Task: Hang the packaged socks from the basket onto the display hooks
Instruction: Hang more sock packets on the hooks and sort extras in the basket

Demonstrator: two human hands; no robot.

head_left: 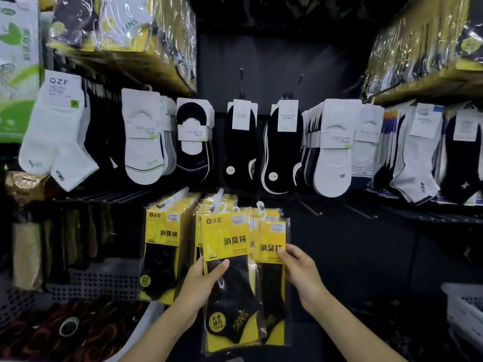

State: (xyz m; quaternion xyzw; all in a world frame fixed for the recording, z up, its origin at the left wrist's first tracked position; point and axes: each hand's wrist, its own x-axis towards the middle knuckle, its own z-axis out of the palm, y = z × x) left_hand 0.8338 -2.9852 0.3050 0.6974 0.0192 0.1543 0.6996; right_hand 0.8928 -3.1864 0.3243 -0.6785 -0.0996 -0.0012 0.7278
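Fingers of the left hand (202,283) are curling round the left edge of a yellow sock pack (227,239), the thumb lying across its front. The right hand (303,275) is pinching the right edge of a second yellow pack (271,246) just behind it. Both packs are sitting upright, tops up at the white display hooks (219,198), beside a full row of matching packs (160,252).

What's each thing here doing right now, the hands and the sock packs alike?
left hand, grips the front pack's left edge.
right hand, pinches the right pack.
front pack, held upright, hanger up at the display hook; threaded or not, unclear.
right pack, held upright, partly behind the front pack.
left stack, hanging, untouched.
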